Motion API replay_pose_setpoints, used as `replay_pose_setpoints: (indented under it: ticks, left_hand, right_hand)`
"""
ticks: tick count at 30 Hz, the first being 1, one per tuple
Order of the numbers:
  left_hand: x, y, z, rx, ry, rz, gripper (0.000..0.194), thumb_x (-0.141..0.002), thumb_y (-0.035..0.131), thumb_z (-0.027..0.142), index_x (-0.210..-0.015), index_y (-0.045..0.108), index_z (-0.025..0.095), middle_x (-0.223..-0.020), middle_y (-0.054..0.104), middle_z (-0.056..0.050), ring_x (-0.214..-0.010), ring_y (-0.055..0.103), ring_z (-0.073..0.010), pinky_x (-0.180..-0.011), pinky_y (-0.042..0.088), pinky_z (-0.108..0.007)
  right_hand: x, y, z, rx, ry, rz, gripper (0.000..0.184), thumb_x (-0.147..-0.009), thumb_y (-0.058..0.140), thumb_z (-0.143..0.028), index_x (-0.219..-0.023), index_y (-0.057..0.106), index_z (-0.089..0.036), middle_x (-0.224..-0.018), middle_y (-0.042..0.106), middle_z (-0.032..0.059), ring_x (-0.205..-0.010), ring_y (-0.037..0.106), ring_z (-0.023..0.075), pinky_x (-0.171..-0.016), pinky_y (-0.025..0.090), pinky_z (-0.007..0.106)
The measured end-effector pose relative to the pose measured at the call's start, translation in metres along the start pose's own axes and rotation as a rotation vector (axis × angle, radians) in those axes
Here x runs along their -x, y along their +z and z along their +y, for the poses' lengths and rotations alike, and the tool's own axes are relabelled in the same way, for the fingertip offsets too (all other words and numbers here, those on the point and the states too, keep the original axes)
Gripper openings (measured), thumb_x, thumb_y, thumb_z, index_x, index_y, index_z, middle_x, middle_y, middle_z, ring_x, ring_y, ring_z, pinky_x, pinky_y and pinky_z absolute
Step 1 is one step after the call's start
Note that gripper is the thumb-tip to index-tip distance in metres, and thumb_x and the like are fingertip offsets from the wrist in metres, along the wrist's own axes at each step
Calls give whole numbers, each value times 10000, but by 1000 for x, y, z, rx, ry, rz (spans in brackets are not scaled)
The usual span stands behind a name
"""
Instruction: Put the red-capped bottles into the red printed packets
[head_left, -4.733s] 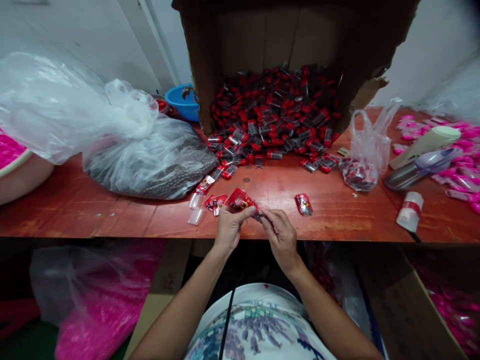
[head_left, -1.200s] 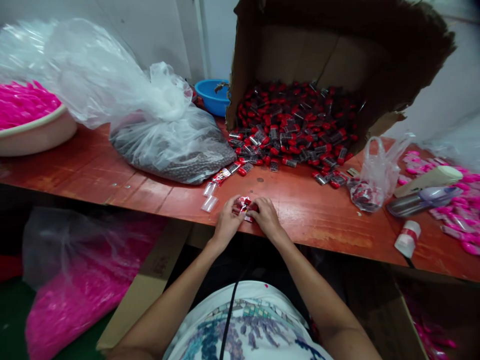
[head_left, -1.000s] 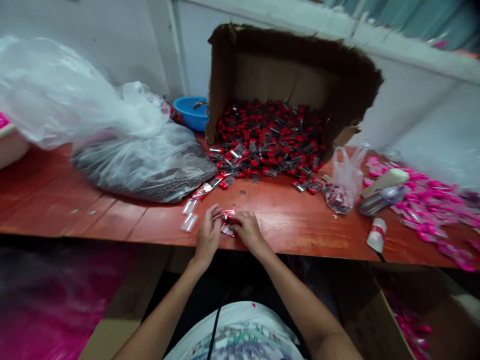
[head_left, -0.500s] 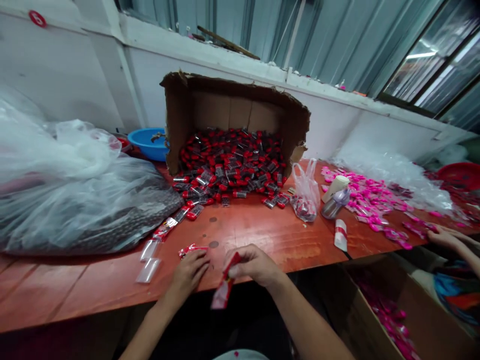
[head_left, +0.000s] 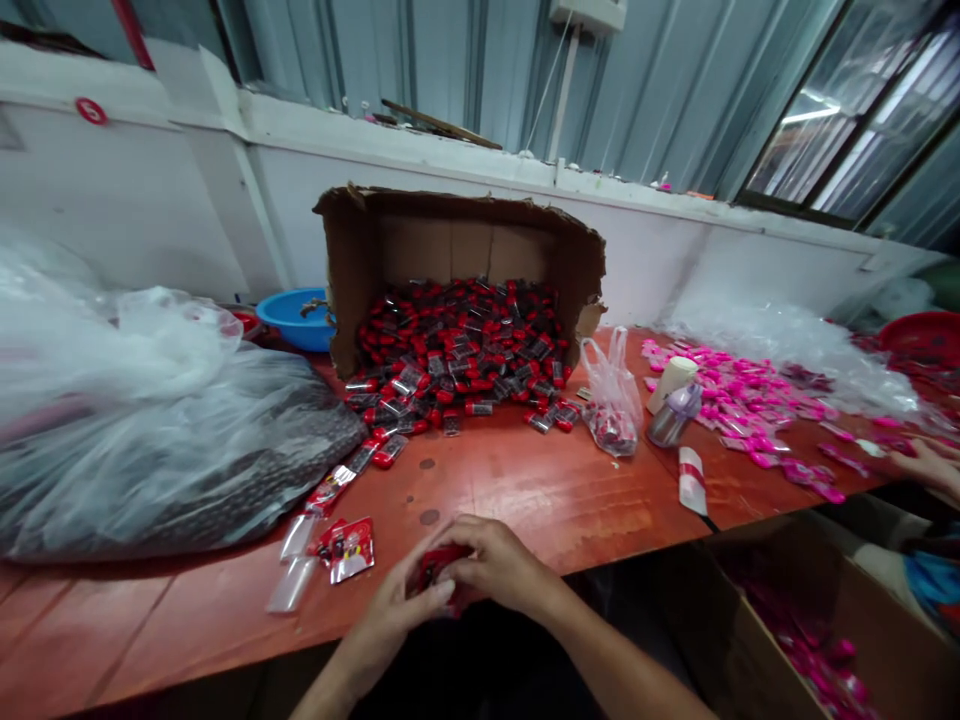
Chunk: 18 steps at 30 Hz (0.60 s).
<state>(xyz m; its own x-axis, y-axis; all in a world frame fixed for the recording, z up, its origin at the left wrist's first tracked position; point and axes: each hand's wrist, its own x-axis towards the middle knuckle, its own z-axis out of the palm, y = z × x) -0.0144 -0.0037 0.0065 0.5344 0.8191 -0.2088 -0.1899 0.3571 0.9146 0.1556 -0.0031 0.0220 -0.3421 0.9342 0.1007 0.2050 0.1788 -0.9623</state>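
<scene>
My left hand (head_left: pixel 401 610) and my right hand (head_left: pixel 495 560) meet at the near edge of the red wooden table (head_left: pixel 540 490), both closed around a small red packet (head_left: pixel 436 570) that is mostly hidden by the fingers. A red printed sachet (head_left: pixel 346 548) lies just left of my hands, beside empty clear sleeves (head_left: pixel 289 582). Behind, a cardboard box on its side (head_left: pixel 457 245) spills a heap of small red-capped items (head_left: pixel 457 350) onto the table.
A large clear bag of dark pellets (head_left: pixel 165 440) fills the left. A blue basin (head_left: pixel 296 315), a small plastic bag (head_left: pixel 611 405), a bottle (head_left: pixel 671 415) and pink items (head_left: pixel 739 410) lie right. Another person's hand (head_left: pixel 930 465) rests at far right. An open carton (head_left: pixel 802 620) stands below.
The view tilted up and right. My right hand lifted a red packet off the table edge, then both hands came together again around it. A red sachet now lies to their left.
</scene>
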Motion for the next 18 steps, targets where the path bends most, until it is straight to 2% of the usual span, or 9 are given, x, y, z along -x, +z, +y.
replay_pose_setpoints:
  ticks: [2, 5, 7, 9, 11, 12, 14, 15, 18]
  left_hand:
    - [-1, 8, -4, 101, -59, -5, 434, -709, 729, 336, -1116, 664, 200, -1060, 695, -110, -924, 663, -263, -819, 522, -392]
    - [-5, 8, -14, 192, -94, 18, 324, -697, 741, 347, -961, 703, 162, -851, 715, -99, -729, 672, -209, -744, 524, -345]
    - [-12, 0, -24, 206, -79, 52, 367, -644, 776, 383, -922, 707, 152, -812, 714, -107, -719, 675, -225, -729, 528, -357]
    - [-21, -12, -34, 185, -18, 172, 415, -599, 793, 437, -886, 712, 149, -812, 718, -115, -730, 680, -252, -730, 539, -395]
    - [-29, -25, -42, 119, 77, 349, 451, -538, 814, 475, -835, 718, 150, -811, 728, -118, -744, 686, -271, -765, 543, -425]
    - [-32, -31, -45, 94, 117, 433, 467, -520, 816, 491, -832, 721, 158, -828, 734, -117, -774, 690, -283, -800, 538, -443]
    - [-36, -39, -50, 66, 161, 535, 472, -509, 796, 537, -839, 732, 206, -852, 742, -103, -827, 692, -310, -846, 525, -479]
    - [-37, -41, -52, 49, 166, 550, 449, -513, 778, 559, -830, 738, 244, -852, 744, -91, -841, 692, -322, -856, 520, -493]
    - [-38, -41, -59, -46, 143, 482, 343, -513, 740, 601, -749, 741, 352, -815, 740, -67, -845, 689, -348, -866, 511, -510]
  right_hand:
    - [-1, -3, -4, 73, 19, 10, 342, -724, 599, -87, -997, 688, -274, -913, 633, -21, -834, 594, 141, -727, 457, 234]
    - [-8, -7, -1, 149, 29, 36, 274, -712, 668, -138, -954, 685, -265, -890, 638, -15, -836, 588, 159, -704, 443, 239]
    - [-19, -11, 6, 179, -18, -29, 237, -713, 712, -197, -941, 693, -262, -893, 640, -8, -854, 586, 166, -729, 449, 249]
    - [-37, -18, 17, 247, -90, -92, 329, -707, 747, -271, -1029, 680, -279, -965, 635, 4, -910, 583, 173, -803, 457, 275]
    - [-65, -29, 29, 352, -146, -75, 534, -674, 779, -355, -1180, 618, -298, -1157, 582, 41, -1066, 549, 201, -924, 431, 326]
    - [-83, -36, 35, 411, -153, -45, 647, -654, 789, -398, -1255, 567, -304, -1274, 513, 65, -1169, 498, 223, -981, 401, 357]
    - [-124, -54, 43, 541, -108, 33, 727, -662, 765, -467, -1324, 506, -315, -1468, 313, 91, -1339, 335, 275, -1062, 323, 420]
    - [-146, -64, 45, 620, -81, 68, 731, -676, 743, -500, -1339, 490, -324, -1511, 241, 90, -1382, 260, 296, -1086, 281, 450]
    - [-212, -92, 40, 822, -21, 192, 713, -725, 660, -587, -1362, 466, -330, -1558, 143, 76, -1423, 126, 334, -1117, 184, 498]
